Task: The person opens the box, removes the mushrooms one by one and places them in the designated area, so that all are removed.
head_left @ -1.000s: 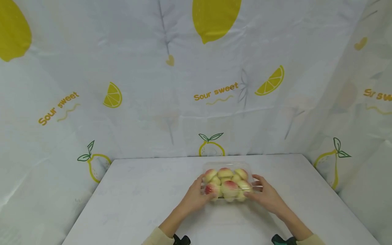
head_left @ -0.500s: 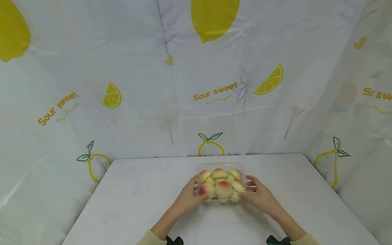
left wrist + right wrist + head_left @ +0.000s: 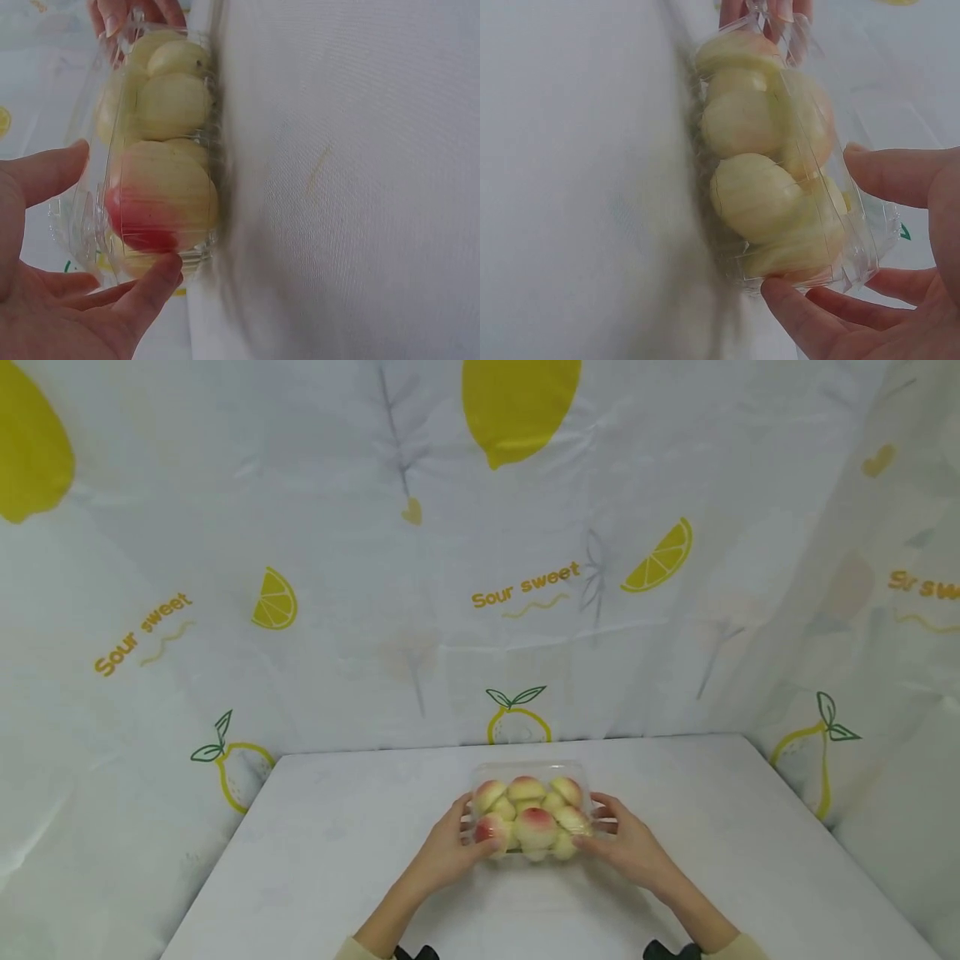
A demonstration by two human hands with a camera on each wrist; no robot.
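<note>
A clear plastic clamshell box [image 3: 491, 772], its lid down, is packed with several pale yellow peaches [image 3: 536, 828] blushed with red. My left hand [image 3: 442, 853] grips its left end, and my right hand [image 3: 636, 853] grips its right end. In the left wrist view the left thumb [image 3: 56, 171] lies along the lid side while the fingers [image 3: 150, 296] reach round the lower edge. The right wrist view shows the same hold, with the right thumb [image 3: 892, 174] by the lid and an index finger [image 3: 795, 307] at the bottom corner. The box sits close over the tabletop.
A white-covered table [image 3: 337, 827] carries the box near its back middle. Behind and at both sides hang white curtains [image 3: 360, 610] printed with lemons and "Sour sweet". Dark wrist straps [image 3: 671, 950] show at the front by light sleeves [image 3: 738, 947].
Both hands have shifted the peach box leftward and slightly toward me, with the grip at each end kept. The move is smaller in the last half second.
</note>
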